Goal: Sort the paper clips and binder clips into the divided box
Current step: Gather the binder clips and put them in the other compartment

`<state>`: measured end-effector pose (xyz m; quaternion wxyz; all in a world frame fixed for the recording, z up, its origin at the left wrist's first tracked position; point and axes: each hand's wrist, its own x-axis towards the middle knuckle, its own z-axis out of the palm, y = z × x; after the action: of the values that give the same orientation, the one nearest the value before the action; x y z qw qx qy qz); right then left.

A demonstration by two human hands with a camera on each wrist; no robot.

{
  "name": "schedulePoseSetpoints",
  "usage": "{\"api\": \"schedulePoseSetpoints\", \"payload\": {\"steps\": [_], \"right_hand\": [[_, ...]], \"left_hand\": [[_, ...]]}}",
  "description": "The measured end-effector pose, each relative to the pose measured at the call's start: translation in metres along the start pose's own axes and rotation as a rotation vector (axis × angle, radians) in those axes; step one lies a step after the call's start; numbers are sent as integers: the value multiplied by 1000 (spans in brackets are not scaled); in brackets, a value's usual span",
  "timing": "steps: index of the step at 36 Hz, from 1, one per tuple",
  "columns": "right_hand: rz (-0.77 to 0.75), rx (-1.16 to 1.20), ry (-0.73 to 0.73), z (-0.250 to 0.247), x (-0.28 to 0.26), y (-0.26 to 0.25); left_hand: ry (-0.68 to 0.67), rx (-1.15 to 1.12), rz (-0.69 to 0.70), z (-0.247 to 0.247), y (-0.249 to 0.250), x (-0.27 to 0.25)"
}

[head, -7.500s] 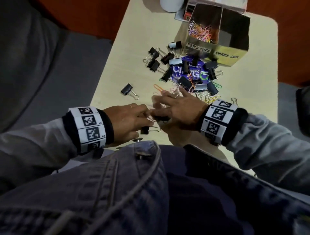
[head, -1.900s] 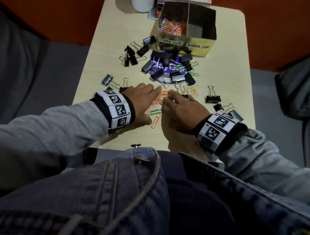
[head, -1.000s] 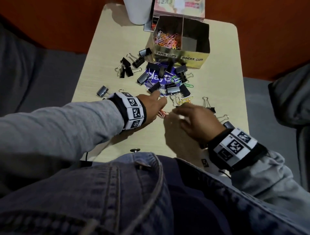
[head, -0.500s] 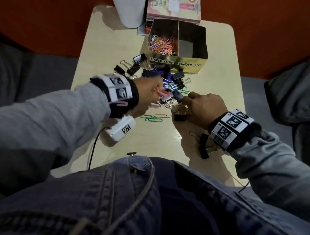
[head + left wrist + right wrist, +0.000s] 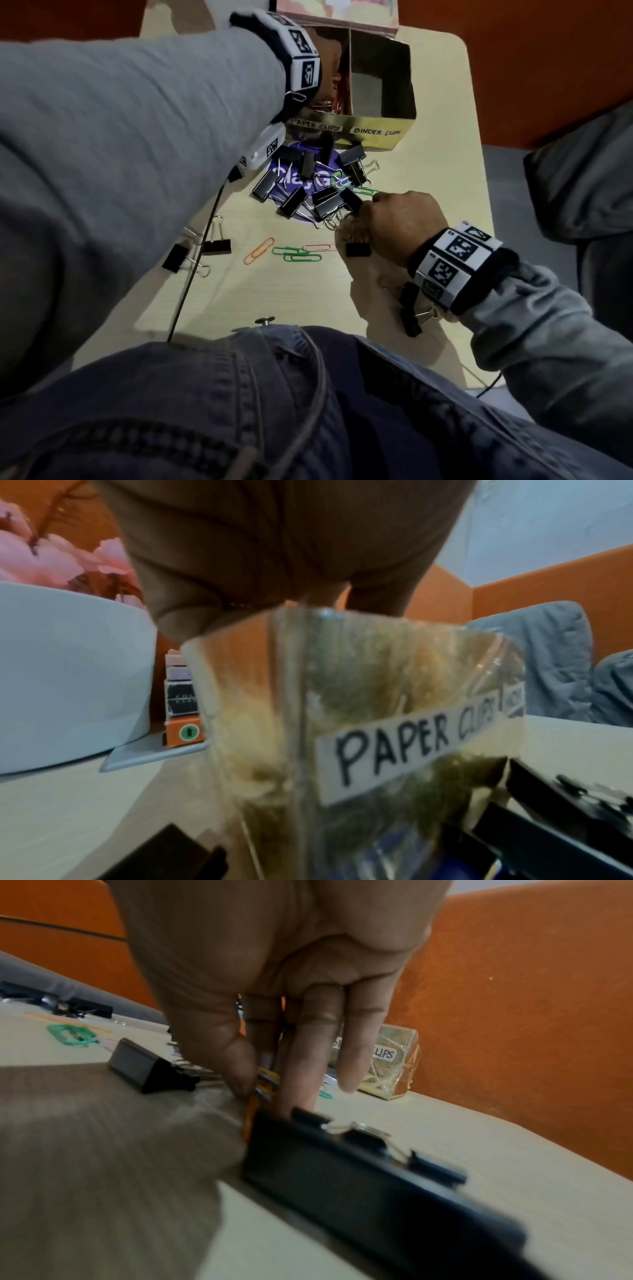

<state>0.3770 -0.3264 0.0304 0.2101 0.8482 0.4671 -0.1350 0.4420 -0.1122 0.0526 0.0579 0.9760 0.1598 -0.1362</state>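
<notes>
The gold divided box (image 5: 376, 132) stands at the table's far end, labelled PAPER CLIPS on the left and BINDER CLIPS on the right. My left hand (image 5: 330, 58) reaches over the paper-clip compartment, where coloured paper clips (image 5: 334, 99) lie. In the left wrist view its fingers (image 5: 318, 599) dip behind the box wall (image 5: 377, 669) and are hidden. My right hand (image 5: 368, 209) is at the edge of the black binder clip pile (image 5: 325, 202). Its thumb and fingers (image 5: 240, 1069) pinch yellow and orange paper clips (image 5: 265, 1081). Loose orange (image 5: 258, 250) and green paper clips (image 5: 296, 254) lie mid-table.
A purple sticker (image 5: 308, 181) lies under the pile. Separate binder clips sit at the left (image 5: 215, 245), beside my right hand (image 5: 358, 249) and under my right wrist (image 5: 409, 308). A white pot (image 5: 68, 669) and stacked books (image 5: 181, 696) stand behind the box.
My left arm has swung from the pile up to the box's paper-clip compartment. My right hand has stayed at the pile's near edge, pinching paper clips.
</notes>
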Motion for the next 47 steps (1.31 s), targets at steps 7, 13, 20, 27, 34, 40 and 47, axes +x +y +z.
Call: {"api": "schedulePoseSetpoints", "payload": {"steps": [7, 13, 20, 27, 34, 40, 47], "right_hand": [[159, 197, 22, -3, 10, 31], [151, 212, 54, -8, 35, 33], [134, 124, 48, -12, 49, 23], [94, 97, 71, -13, 46, 21], [42, 78, 15, -22, 45, 18], [8, 106, -97, -26, 50, 22], [-14, 22, -14, -20, 45, 20]], "left_hand": [[249, -140, 127, -1, -18, -50], [36, -112, 182, 20, -24, -117], [-230, 32, 108, 71, -34, -180], [-245, -1, 87, 90, -21, -187], [-220, -73, 108, 97, -16, -181], [-240, -75, 65, 95, -15, -183], [-80, -269, 44, 95, -9, -185]]}}
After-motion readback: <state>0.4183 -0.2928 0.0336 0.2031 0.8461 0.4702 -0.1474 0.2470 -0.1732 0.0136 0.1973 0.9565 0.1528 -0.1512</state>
